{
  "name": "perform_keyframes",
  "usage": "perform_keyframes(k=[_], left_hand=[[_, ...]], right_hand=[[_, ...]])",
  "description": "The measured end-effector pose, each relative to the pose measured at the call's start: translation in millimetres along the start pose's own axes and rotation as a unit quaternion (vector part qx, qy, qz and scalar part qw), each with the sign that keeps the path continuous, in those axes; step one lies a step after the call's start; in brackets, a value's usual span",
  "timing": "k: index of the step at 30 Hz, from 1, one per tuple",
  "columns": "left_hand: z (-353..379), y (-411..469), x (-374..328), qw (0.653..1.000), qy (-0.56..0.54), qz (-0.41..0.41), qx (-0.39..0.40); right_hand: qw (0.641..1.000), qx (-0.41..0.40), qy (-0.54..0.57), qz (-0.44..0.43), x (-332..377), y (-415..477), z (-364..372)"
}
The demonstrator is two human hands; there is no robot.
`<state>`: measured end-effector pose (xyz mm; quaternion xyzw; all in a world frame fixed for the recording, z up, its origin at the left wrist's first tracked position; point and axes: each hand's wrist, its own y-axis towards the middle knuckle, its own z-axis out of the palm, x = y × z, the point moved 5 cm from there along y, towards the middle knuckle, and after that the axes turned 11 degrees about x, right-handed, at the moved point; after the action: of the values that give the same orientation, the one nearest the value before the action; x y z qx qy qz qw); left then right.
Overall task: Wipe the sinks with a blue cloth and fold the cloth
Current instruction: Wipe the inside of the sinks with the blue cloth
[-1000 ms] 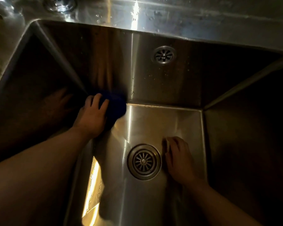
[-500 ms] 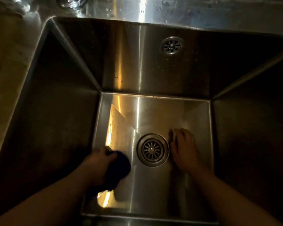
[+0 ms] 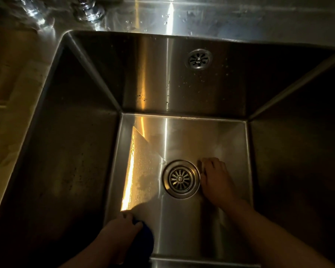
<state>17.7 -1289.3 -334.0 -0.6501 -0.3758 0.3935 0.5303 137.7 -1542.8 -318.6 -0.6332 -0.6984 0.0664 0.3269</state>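
**Head view into a steel sink (image 3: 72, 147), wiping stage of the task.** The left hand (image 3: 121, 232) is at the near-left corner of the sink floor. Its fingers are curled round the blue cloth (image 3: 143, 238), which is bunched into a dark wad and bulges out on the side of the hand toward the drain, close to the near wall. The right hand (image 3: 216, 180) rests knuckles-up on the floor just beside the drain (image 3: 181, 178), on its right. Its fingers are bent and a pale patch shows at the fingertips (a small object or only a glint), so whether it grips anything cannot be told. An overflow grille (image 3: 199, 59) sits high on the far wall, with water spots around it. Tap bases (image 3: 89, 11) stand at the far-left of the counter behind the sink.

Key relation: the cloth is in the left hand, and the open floor lies away from it, toward the far wall and rightward to the drain. The wad shows no clear long axis. The left hand is thus judged the working hand, and the right appears to be a brace. Judged progress: wiping under way, folding not yet begun.
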Motion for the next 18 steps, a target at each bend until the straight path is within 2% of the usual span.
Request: perform_keyframes(k=[2,4,6,7,8,10,12,13,14,15,16,18], left_hand=[[-6,-2,2,0.998,-0.056,0.004,-0.026],[-16,-8,7,0.981,-0.176,0.024,-0.076],[-38,-20,9,0.953,-0.265,0.049,-0.140],[-52,-27,8,0.934,-0.301,0.069,-0.179],[-67,-34,5,0.911,-0.329,0.092,-0.229],[-97,-50,-3,0.867,-0.331,0.123,-0.351],[-117,-64,-10,0.816,-0.317,0.144,-0.461],[-122,-69,-12,0.794,-0.315,0.159,-0.494],[-125,-72,-15,0.779,-0.313,0.178,-0.513],[-127,-73,-17,0.771,-0.315,0.199,-0.517],[-127,-74,-18,0.767,-0.322,0.221,-0.509],[-126,-72,-13,0.754,-0.364,0.246,-0.488]], right_hand=[[0.998,0.003,0.055,-0.011,12,-2,2],[0.990,0.038,0.133,0.002,28,-2,7],[0.961,0.117,0.244,0.049,43,-1,17],[0.932,0.174,0.309,0.080,52,-3,23],[0.890,0.229,0.378,0.115,58,-7,28],[0.769,0.323,0.525,0.167,67,-16,35],[0.638,0.365,0.666,0.127,75,-18,29],[0.595,0.356,0.715,0.092,78,-17,19],[0.575,0.336,0.744,0.064,80,-15,11],[0.576,0.313,0.753,0.050,82,-12,6],[0.596,0.285,0.749,0.051,81,-7,3],[0.675,0.191,0.708,0.079,70,7,-1]])
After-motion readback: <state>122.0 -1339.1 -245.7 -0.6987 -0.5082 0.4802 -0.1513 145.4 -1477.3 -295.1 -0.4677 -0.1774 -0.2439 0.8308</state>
